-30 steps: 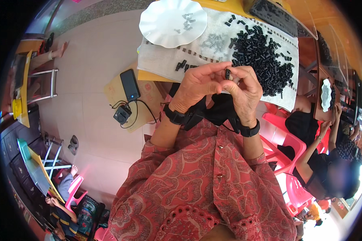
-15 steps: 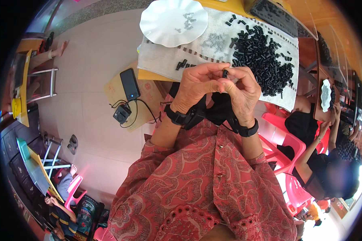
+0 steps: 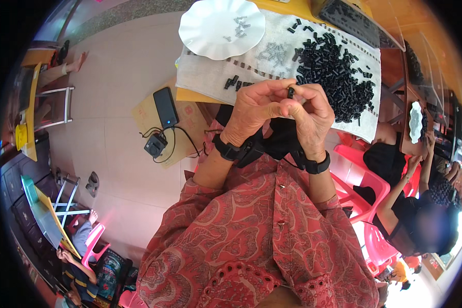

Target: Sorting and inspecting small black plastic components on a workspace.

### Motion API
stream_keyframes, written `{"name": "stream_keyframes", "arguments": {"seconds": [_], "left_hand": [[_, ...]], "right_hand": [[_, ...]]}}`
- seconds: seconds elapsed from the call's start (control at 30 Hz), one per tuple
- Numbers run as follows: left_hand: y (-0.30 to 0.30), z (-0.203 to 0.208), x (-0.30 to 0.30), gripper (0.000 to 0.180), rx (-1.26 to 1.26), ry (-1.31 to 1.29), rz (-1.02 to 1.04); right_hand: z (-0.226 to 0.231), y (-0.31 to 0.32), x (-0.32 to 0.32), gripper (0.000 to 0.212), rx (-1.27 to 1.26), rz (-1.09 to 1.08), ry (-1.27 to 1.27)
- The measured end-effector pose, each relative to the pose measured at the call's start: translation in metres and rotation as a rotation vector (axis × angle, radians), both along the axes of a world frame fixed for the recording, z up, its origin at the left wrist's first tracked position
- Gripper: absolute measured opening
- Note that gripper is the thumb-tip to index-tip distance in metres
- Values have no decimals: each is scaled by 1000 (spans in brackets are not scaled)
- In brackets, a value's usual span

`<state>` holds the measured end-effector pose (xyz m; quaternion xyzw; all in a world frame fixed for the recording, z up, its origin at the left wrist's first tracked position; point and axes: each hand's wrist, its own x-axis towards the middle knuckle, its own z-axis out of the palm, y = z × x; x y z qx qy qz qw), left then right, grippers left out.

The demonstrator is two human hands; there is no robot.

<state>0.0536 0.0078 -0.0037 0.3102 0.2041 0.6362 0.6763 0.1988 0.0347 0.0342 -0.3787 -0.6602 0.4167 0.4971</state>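
Observation:
Between the fingertips of both hands is a small black plastic piece point(image 3: 291, 93), partly hidden by the fingers. My left hand point(image 3: 255, 110) pinches at it from one side, and my right hand point(image 3: 313, 115) from the other. Both are held just over the near edge of a white cloth point(image 3: 205, 72). Beyond my right hand lies a big heap of similar black pieces point(image 3: 333, 72). A short row of black pieces point(image 3: 234, 81) sits by my left hand. Small clear plastic parts point(image 3: 274, 53) are scattered left of the heap.
A white scalloped plate point(image 3: 210, 31) with a few clear parts stands at the back left. A dark tray point(image 3: 351, 23) is at the far right corner. On the left, a phone point(image 3: 165, 107) and a small cabled camera point(image 3: 155, 146) lie on cardboard. Pink chairs point(image 3: 364, 185) and seated people are nearby.
The black piece has shifted and turned slightly between my fingertips. Both hands keep nearly the same place and the same pinch.

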Motion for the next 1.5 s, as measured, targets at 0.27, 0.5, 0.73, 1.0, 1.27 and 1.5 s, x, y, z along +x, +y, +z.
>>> {"name": "stream_keyframes", "arguments": {"seconds": [0.27,0.5,0.73,1.0,1.27,1.5], "left_hand": [[1,12,4,36,-116,-38,46],[0,21,7,33,-204,-21,124],[1,18,6,34,-153,71,79],[0,12,1,51,-65,73,-115],[0,9,-4,50,-24,195,-90],[-2,12,-1,47,-40,168,-81]], "right_hand": [[-2,1,5,41,-101,54,21],[1,2,6,46,-52,111,37],[0,5,16,45,-114,144,17],[2,3,22,35,-154,96,57],[7,-2,19,24,-72,52,-53],[9,-5,17,24,-34,37,-58]]}}
